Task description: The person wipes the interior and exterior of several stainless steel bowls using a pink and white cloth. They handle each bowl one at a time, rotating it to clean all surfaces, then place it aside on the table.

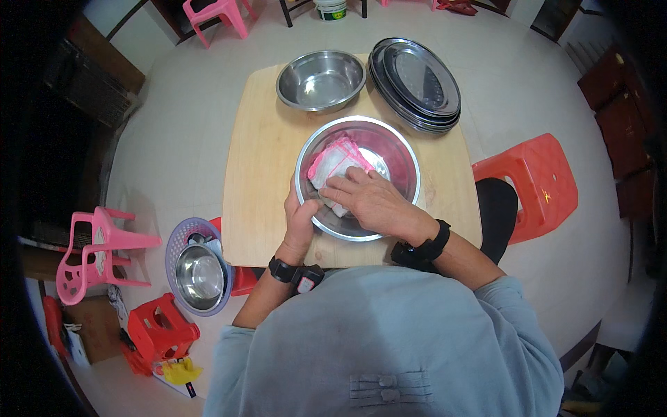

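A stainless steel bowl (400, 151) sits in front of me near the table's close edge. My left hand (299, 225) grips its left rim, with the thumb on the inside of the wall. Inside the bowl lies a folded white cloth (336, 159) with pink edging. My right hand (371, 202) reaches over the near rim, its fingers pressed on the cloth; the palm hides part of it. Behind stands a second steel basin (323, 83). To its right is a stack of round steel trays (419, 78), overlapping the table's far right corner.
The wooden table (260, 172) has rounded corners. A red plastic stool (542, 187) stands to the right. On the left, a purple plastic basket (177, 234) holds another steel basin (200, 276). Beyond it are a pink chair (104, 245) and a red stool (161, 328).
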Available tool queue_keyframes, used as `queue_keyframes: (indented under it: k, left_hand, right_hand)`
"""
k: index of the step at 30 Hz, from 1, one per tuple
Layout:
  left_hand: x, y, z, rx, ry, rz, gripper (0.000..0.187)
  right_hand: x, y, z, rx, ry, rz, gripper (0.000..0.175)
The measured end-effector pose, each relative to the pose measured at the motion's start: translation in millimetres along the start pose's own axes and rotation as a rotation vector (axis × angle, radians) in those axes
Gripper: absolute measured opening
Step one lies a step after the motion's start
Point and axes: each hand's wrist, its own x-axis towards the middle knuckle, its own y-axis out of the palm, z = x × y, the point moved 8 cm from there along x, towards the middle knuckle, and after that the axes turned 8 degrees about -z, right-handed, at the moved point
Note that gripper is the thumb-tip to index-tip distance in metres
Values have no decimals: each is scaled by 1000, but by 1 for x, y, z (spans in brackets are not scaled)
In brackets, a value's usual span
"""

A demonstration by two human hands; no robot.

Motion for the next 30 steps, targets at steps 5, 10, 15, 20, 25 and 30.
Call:
queue_keyframes:
  k: [5, 10, 15, 20, 25, 30]
  left_hand:
    - [-6, 8, -3, -70, -32, 37, 78]
    - [-11, 15, -17, 40, 23, 79, 80]
    - [-14, 20, -30, 146, 112, 97, 84]
    - [-7, 26, -50, 157, 252, 57, 91]
    - [-5, 39, -64, 93, 333, 63, 93]
    - [-5, 51, -58, 65, 225, 116, 86]
  right_hand:
    - [-2, -11, 0, 15, 29, -174, 52]
    - [-4, -6, 10, -64, -64, -181, 52]
    - [0, -22, -14, -181, 11, -295, 52]
    - [-8, -35, -40, -297, 196, -331, 42]
    - [-22, -7, -33, -164, 225, -59, 16]
    - [-10, 10, -7, 218, 113, -70, 17]
